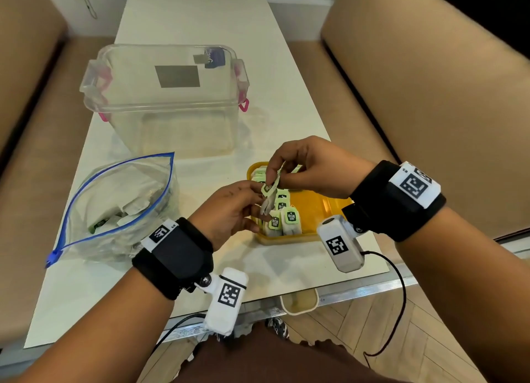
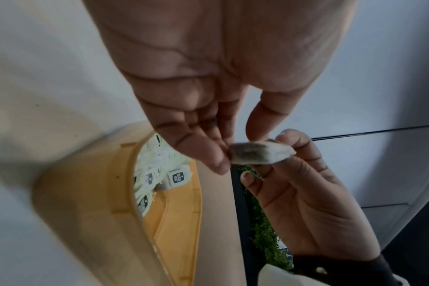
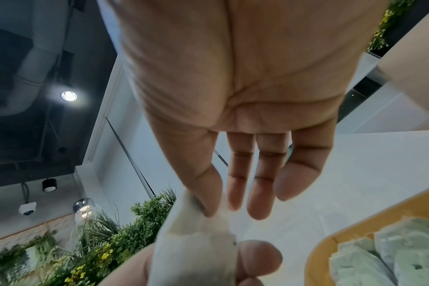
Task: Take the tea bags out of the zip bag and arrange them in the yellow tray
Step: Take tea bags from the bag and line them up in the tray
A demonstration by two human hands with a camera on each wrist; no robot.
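Observation:
One tea bag (image 1: 269, 195) hangs above the left end of the yellow tray (image 1: 321, 207), and both hands hold it. My left hand (image 1: 255, 203) pinches its lower part. My right hand (image 1: 272, 176) pinches its top from above. The left wrist view shows the tea bag (image 2: 260, 152) between my left fingertips (image 2: 218, 160) and the right hand (image 2: 294, 193). The right thumb (image 3: 201, 193) presses the tea bag (image 3: 196, 241) in the right wrist view. Several tagged tea bags (image 1: 284, 219) stand upright in the tray. The open zip bag (image 1: 114, 207), with more tea bags inside, lies to the left.
A clear plastic box (image 1: 169, 101) with pink latches stands behind the zip bag on the white table (image 1: 200, 15). Tan benches (image 1: 430, 96) run along both sides. The table's near edge lies just below my wrists, with a small cream holder (image 1: 299, 302) under it.

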